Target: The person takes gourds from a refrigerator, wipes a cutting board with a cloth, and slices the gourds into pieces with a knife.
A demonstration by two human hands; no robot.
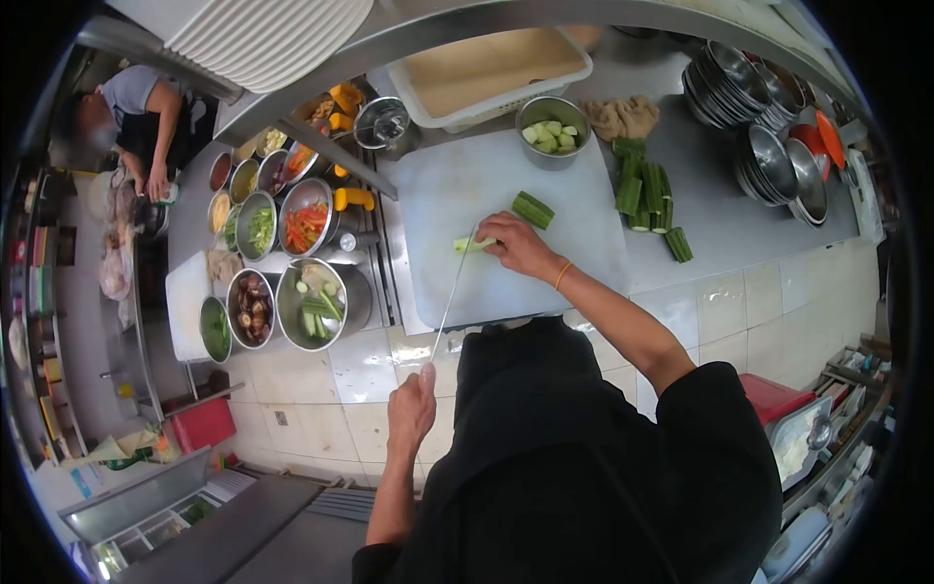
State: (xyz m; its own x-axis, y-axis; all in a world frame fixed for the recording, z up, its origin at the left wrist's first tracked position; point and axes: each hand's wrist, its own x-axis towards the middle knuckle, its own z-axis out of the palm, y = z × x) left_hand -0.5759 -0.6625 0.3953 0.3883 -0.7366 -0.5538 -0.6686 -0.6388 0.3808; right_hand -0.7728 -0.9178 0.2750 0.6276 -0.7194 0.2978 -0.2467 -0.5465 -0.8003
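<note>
My left hand (412,404) is closed round the handle of a long knife (449,310), out past the near edge of the white cutting board (443,185). The blade points away across the board, its tip beside my right hand (519,245). Under my right fingers, a pale green cucumber piece (467,245) is pressed to the board; part of it is hidden. A dark green cucumber section (532,209) lies just beyond that hand. Farther back on the board stands a metal bowl (554,161) with pale green chunks (551,135) in it.
More cucumber sections (644,195) are piled right of the board, near a crumpled brown cloth (620,118). Stacked metal bowls (725,86) stand at far right. On the left are several containers of cut vegetables (306,226). A metal shelf edge (467,21) crosses overhead. Another person (146,122) works at far left.
</note>
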